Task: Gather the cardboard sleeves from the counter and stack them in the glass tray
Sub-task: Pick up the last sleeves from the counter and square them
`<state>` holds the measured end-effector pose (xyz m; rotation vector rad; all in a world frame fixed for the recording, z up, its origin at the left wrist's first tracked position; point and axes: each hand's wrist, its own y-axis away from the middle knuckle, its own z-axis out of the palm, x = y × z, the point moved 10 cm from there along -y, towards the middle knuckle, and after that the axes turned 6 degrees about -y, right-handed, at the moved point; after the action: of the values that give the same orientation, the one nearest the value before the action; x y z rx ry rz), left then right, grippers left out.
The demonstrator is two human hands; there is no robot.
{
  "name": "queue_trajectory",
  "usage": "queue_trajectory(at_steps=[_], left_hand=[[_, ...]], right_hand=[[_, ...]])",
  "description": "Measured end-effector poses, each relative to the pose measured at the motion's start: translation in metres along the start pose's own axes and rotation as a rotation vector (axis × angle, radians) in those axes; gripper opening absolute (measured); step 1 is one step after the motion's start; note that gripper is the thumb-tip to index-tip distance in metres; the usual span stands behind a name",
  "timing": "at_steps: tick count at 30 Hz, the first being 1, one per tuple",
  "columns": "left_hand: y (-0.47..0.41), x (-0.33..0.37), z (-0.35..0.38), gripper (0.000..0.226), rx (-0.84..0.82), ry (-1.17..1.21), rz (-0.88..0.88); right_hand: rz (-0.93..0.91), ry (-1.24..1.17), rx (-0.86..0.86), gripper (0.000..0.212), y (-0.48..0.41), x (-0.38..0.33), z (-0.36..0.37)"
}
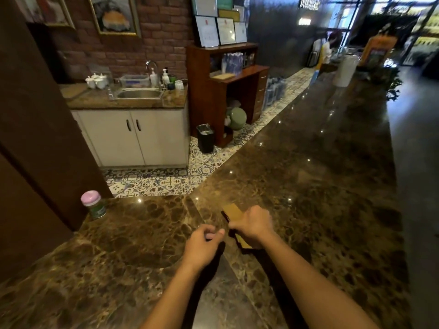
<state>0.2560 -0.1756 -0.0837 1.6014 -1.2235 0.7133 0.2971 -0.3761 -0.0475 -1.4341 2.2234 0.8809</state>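
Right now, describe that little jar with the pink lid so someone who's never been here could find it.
Start at the brown marble counter and follow its left arm to the dark wooden wall. The small jar stands there alone, near the counter's edge. Its pale pink lid and green label set it apart.

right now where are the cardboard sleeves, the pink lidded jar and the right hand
cardboard sleeves [232,209]: head view, on the tan top face past the knuckles
pink lidded jar [93,204]: head view, on its side just under the lid
right hand [253,225]: head view, on the back of the hand
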Motion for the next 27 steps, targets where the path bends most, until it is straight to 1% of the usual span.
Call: queue_trajectory(at_steps=[1, 3, 5, 7, 9, 11, 12, 13, 15, 16, 17, 18, 19, 22, 24, 27], left_hand=[[0.002, -0.001, 0.001, 0.070, -0.006, 0.149, -0.039], [0.010, 0.007, 0.005, 0.049, -0.068, 0.387, -0.100], [0.021, 0.021, 0.007, 0.033, -0.137, 0.560, -0.088], [0.035, 0.040, -0.004, 0.017, -0.164, 0.676, -0.024], [0.049, 0.051, -0.020, 0.009, -0.154, 0.699, 0.024], [0.061, 0.057, -0.037, 0.014, -0.147, 0.642, 0.069], [0.066, 0.059, -0.045, 0.017, -0.141, 0.601, 0.087], [0.071, 0.060, -0.052, 0.021, -0.144, 0.575, 0.096], [0.084, 0.063, -0.063, 0.040, -0.185, 0.580, 0.099], [0.091, 0.065, -0.066, 0.048, -0.211, 0.592, 0.103], [0.099, 0.067, -0.071, 0.051, -0.226, 0.592, 0.109], [0.104, 0.068, -0.073, 0.051, -0.233, 0.582, 0.116], [0.111, 0.069, -0.077, 0.048, -0.231, 0.567, 0.123], [0.128, 0.069, -0.075, 0.042, -0.229, 0.526, 0.156], [0.141, 0.071, -0.074, 0.045, -0.227, 0.523, 0.172], [0.154, 0.072, -0.077, 0.053, -0.240, 0.509, 0.203]], right_hand=[[0.001, -0.153, -0.016, 0.063, 0.003, 0.002, 0.001], [-0.043, -0.410, -0.083, 0.044, 0.018, -0.007, 0.007], [-0.143, -0.568, -0.197, 0.033, 0.040, -0.024, 0.016], [-0.240, -0.676, -0.265, 0.024, 0.061, -0.038, 0.021], [-0.305, -0.730, -0.311, 0.021, 0.079, -0.049, 0.021], [-0.418, -0.660, -0.344, 0.026, 0.096, -0.059, 0.015], [-0.484, -0.567, -0.354, 0.035, 0.103, -0.063, 0.012], [-0.550, -0.451, -0.378, 0.050, 0.111, -0.065, 0.008], [-0.698, -0.247, -0.475, 0.080, 0.133, -0.072, 0.009], [-0.774, -0.178, -0.501, 0.090, 0.144, -0.074, 0.010], [-0.838, -0.139, -0.511, 0.096, 0.156, -0.077, 0.010], [-0.879, -0.141, -0.504, 0.096, 0.163, -0.079, 0.008], [-0.916, -0.174, -0.486, 0.093, 0.171, -0.084, 0.005], [-0.972, -0.313, -0.390, 0.073, 0.178, -0.092, -0.011], [-0.981, -0.326, -0.365, 0.072, 0.182, -0.095, -0.015], [-0.999, -0.353, -0.390, 0.073, 0.193, -0.096, -0.016]])
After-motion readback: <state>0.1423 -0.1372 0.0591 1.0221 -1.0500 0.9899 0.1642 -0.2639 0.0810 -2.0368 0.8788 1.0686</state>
